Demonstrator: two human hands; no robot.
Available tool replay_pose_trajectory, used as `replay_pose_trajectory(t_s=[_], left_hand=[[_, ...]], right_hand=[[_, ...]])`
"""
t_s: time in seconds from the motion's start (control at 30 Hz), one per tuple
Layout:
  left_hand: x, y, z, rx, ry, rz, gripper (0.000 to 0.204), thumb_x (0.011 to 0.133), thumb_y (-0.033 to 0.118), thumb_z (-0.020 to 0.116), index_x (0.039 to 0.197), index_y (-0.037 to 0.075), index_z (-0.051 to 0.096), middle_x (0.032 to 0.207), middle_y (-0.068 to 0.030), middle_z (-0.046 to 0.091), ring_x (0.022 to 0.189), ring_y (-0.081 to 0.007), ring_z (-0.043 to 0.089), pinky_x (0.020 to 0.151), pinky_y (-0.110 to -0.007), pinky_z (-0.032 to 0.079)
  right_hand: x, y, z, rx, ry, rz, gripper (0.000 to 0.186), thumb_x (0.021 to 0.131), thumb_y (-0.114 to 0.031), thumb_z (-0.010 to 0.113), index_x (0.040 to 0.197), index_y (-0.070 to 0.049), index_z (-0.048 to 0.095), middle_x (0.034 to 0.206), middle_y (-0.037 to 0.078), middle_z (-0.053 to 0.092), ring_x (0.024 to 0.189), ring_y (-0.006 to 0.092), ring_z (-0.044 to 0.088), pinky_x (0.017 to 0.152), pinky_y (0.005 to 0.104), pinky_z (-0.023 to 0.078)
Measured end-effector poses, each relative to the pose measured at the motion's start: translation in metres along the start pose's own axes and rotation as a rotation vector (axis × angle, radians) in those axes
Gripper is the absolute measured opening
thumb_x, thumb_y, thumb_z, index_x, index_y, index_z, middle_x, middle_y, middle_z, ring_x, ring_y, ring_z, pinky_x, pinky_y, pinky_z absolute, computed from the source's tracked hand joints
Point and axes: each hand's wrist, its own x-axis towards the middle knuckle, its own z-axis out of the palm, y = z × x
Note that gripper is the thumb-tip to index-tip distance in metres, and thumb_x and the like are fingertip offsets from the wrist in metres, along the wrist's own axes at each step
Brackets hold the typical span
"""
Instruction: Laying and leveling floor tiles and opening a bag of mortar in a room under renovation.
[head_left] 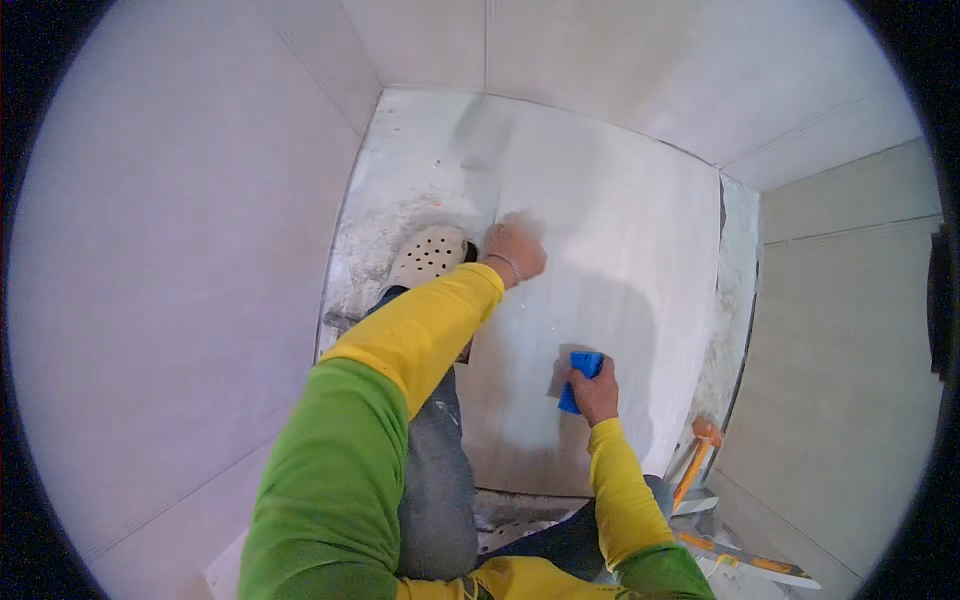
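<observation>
My right hand (597, 392) grips a blue sponge (585, 364), a small block held close over the pale floor tile (610, 220). Farther forward and to the left, my left hand (515, 248) is low over the same large tile, near its left edge. Motion blurs its fingers, so whether they hold anything cannot be made out. A bracelet circles that wrist. Beside it, my foot in a white clog with holes (430, 257) stands on the rough floor strip (375, 215) left of the tile.
Pale tiled walls (200, 250) close in on the left, back and right. An orange-handled hammer-like tool (692, 470) stands at the lower right, by a long tool with orange and dark parts (745, 557). A rough strip (735, 260) runs along the right wall.
</observation>
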Motion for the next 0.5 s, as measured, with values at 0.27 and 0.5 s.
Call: replay_pose_trajectory(t_s=[0.27,0.5], left_hand=[[0.003,0.005,-0.001,0.226,-0.153,0.132,0.078,0.073,0.052,0.068,0.138,0.018,0.044,0.150,-0.0185,0.024,0.136,-0.0446,0.023,0.103,-0.063,0.029],[0.010,0.011,0.000,0.226,-0.319,0.140,0.091,0.064,0.064,0.070,0.141,0.027,0.041,0.155,-0.0127,0.009,0.138,-0.0499,0.007,0.100,-0.071,0.026]], right_hand=[[0.046,0.053,-0.033,-0.126,0.271,0.003,0.063,0.070,-0.032,0.071,0.121,-0.005,0.047,0.122,0.023,0.053,0.103,0.0414,0.058,0.088,0.0452,0.048],[0.057,0.071,-0.031,-0.123,0.262,-0.014,0.069,0.071,-0.039,0.069,0.127,-0.007,0.044,0.111,0.026,0.061,0.103,0.0409,0.060,0.088,0.0441,0.047]])
